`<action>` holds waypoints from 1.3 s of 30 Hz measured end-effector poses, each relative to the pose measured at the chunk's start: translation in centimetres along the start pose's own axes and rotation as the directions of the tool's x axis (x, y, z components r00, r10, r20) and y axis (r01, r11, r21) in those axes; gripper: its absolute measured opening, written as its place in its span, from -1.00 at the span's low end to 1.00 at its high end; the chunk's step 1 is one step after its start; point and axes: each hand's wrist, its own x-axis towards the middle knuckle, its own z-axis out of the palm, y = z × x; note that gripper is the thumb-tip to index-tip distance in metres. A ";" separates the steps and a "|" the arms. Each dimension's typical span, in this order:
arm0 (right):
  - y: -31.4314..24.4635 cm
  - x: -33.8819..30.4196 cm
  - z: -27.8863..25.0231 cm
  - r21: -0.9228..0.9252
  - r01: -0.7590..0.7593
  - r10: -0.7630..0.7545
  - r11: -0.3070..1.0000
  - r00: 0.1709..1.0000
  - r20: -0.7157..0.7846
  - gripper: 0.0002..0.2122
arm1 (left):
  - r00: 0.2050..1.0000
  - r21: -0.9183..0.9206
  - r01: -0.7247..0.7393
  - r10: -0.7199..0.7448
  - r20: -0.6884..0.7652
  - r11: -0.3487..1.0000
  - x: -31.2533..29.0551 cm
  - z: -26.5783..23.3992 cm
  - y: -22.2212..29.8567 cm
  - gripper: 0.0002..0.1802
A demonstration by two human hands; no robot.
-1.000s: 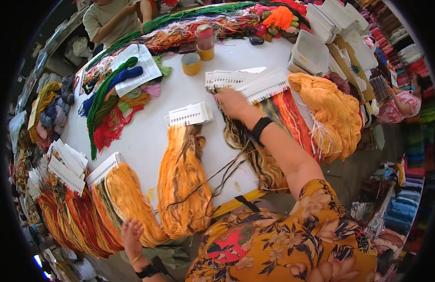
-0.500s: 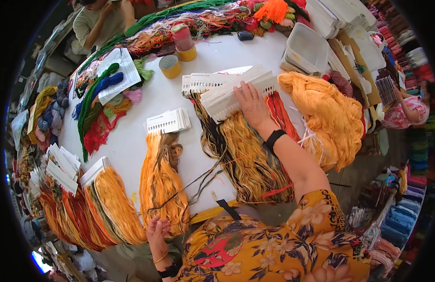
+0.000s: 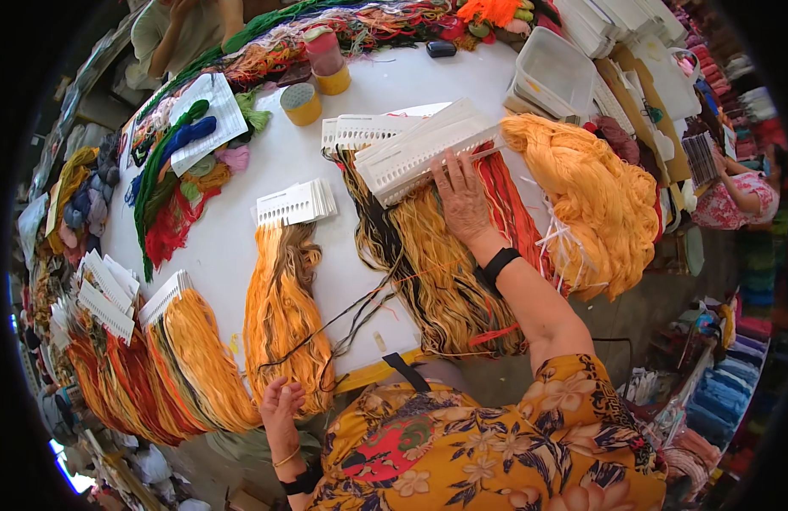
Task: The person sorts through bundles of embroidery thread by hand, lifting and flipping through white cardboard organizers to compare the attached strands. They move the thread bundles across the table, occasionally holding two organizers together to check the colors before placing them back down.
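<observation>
My right hand (image 3: 462, 192) lies on the lower edge of a stack of long white punched cards (image 3: 415, 162). Its fingers are stretched out; the thumb is hard to make out. From these cards hang black, golden and grey thread skeins (image 3: 441, 264), with red thread (image 3: 506, 204) beside them. My left hand (image 3: 281, 404) is raised near the table's front edge, fingers loosely bent and apart, with nothing visible in them. It is by the lower ends of an orange-yellow and brown skein bundle (image 3: 283, 298), topped by a smaller stack of white cards (image 3: 293, 203). Loose dark strands (image 3: 360, 319) trail between the two bundles.
A large yellow-orange skein heap (image 3: 586, 196) sits at right, below a clear plastic box (image 3: 554, 68). More carded skeins (image 3: 198, 358) lie at left. Yellow-banded tubs (image 3: 301, 104) and mixed coloured thread (image 3: 360, 38) are at the back. Other people stand at upper left and far right.
The right hand has shifted slightly down to the cards' lower edge, and the stack's right end sits differently. The left hand is nearly unmoved. The whole view has shifted a little.
</observation>
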 end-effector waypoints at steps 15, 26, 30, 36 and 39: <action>2.0 5.7 -1.2 0.069 0.109 -0.120 0.992 0.975 0.189 -0.46 | 0.997 0.022 -0.001 0.002 -0.078 1.000 -1.4 0.3 -0.9 -0.72; 1.5 5.6 -1.6 0.162 -0.047 -0.043 0.986 0.862 0.505 -0.14 | 0.996 0.073 0.013 -0.007 -0.084 0.997 -2.4 0.7 -2.0 -0.71; 2.0 8.2 -1.5 0.125 -0.058 -0.030 0.990 0.794 0.608 -0.20 | 0.995 0.098 0.005 0.005 -0.099 0.995 -2.4 1.3 -2.0 -0.72; 2.2 9.9 -1.2 0.114 -0.024 -0.059 0.993 0.738 0.672 -0.27 | 0.997 0.132 -0.016 0.026 -0.073 0.991 -2.4 1.0 -3.1 -0.72; 1.9 7.1 -1.5 0.144 -0.056 -0.031 0.988 0.840 0.542 -0.27 | 0.997 0.121 -0.030 0.039 -0.071 0.992 -2.4 0.7 -3.8 -0.71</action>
